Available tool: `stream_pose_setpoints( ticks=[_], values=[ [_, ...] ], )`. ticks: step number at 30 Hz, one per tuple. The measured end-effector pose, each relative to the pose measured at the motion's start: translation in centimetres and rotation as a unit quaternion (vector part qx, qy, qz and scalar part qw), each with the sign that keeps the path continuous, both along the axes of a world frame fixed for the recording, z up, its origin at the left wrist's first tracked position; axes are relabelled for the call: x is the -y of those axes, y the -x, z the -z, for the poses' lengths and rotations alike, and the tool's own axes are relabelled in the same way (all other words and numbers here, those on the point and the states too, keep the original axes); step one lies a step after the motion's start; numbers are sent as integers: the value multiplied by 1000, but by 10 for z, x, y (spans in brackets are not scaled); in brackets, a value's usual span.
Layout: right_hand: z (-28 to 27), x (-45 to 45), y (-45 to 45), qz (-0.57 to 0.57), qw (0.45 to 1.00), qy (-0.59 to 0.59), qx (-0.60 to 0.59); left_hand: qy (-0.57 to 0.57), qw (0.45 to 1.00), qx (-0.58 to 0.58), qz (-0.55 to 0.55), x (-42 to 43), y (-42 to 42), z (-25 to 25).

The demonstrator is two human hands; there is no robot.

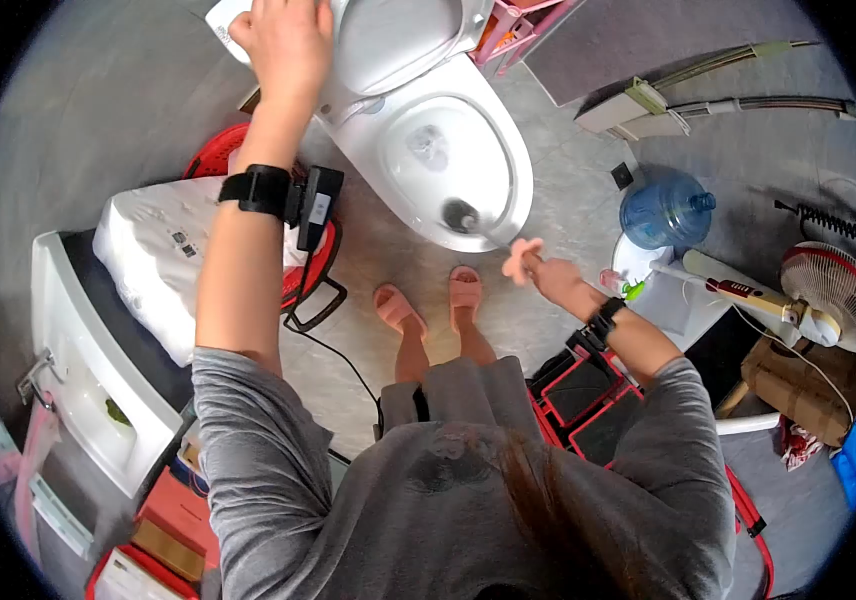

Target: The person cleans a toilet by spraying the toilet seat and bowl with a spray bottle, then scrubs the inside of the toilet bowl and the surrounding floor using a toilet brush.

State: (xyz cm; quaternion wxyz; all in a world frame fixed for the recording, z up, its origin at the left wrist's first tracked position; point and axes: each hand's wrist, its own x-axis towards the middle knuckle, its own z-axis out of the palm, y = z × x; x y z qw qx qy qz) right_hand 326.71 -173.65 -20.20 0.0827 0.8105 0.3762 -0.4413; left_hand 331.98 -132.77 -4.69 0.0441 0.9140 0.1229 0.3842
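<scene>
My right hand (548, 275) is closed around the thin handle of a toilet brush (461, 215). The brush's dark head rests inside the front of the white toilet bowl (513, 165). Foamy water shows deeper in the bowl. At the top edge of the view, my left hand (286, 45) is over the toilet tank (223, 20), its back toward me. Most of its fingers are cut off by the frame, so its grip cannot be made out. The toilet lid (388, 40) stands raised beside that hand.
A large white bag (148, 260) sits by a red basket (218, 150) on the left, near a sink (98, 390). To the right are a blue water jug (660, 212), a fan (828, 290) and a cardboard box (798, 385). A red-framed cart (588, 395) stands below my right forearm.
</scene>
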Motion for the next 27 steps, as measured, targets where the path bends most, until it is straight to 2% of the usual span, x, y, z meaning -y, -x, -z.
stream_pose_setpoints(
  ticks=[3, 5, 6, 8, 9, 11, 12, 13, 15, 16, 17, 19, 21, 23, 24, 26, 27],
  values=[
    [17, -45, 1, 17, 1000, -1, 1, 7, 1000, 1, -7, 7, 10, 10],
    [53, -67, -4, 26, 999, -25, 24, 2, 996, 93, 10, 6, 25, 30],
    [69, -78, -8, 40, 997, -47, 52, 21, 998, 43, -32, 6, 44, 42],
    [90, -103, -22, 67, 995, -45, 59, 95, 993, 45, -51, 20, 85, 55],
    [102, -114, -30, 96, 992, -41, 64, 163, 984, 78, -8, 27, 104, 64],
    [121, -139, -45, 76, 992, -37, 93, 200, 976, 16, -85, 54, 149, 83],
    [141, -157, -53, 92, 993, 6, 77, 226, 965, -19, -129, 67, 170, 94],
    [148, -170, -59, 88, 993, 1, 80, 261, 955, -28, -136, 76, 189, 111],
    [156, -196, -65, 197, 979, -25, 39, 246, 948, -84, -181, 91, 223, 143],
    [168, -200, -60, 63, 985, -35, 159, 270, 942, -77, -183, 98, 234, 152],
    [185, -195, -65, 141, 983, -48, 111, 300, 934, -71, -183, 103, 242, 160],
    [185, -173, -64, 150, 983, -83, 65, 378, 901, -89, -194, 115, 253, 162],
    [193, -147, -44, 184, 975, -116, 40, 367, 902, -107, -203, 122, 259, 167],
    [174, -122, -26, 186, 971, -149, 29, 434, 869, -107, -213, 127, 268, 164],
    [164, -110, -23, 181, 972, -149, 30, 435, 868, -104, -215, 130, 271, 165],
    [144, -95, -30, 136, 989, -55, 11, 441, 864, -91, -225, 132, 270, 171],
    [141, -96, -40, 135, 989, -54, 13, 442, 864, -90, -224, 132, 269, 172]
  ],
)
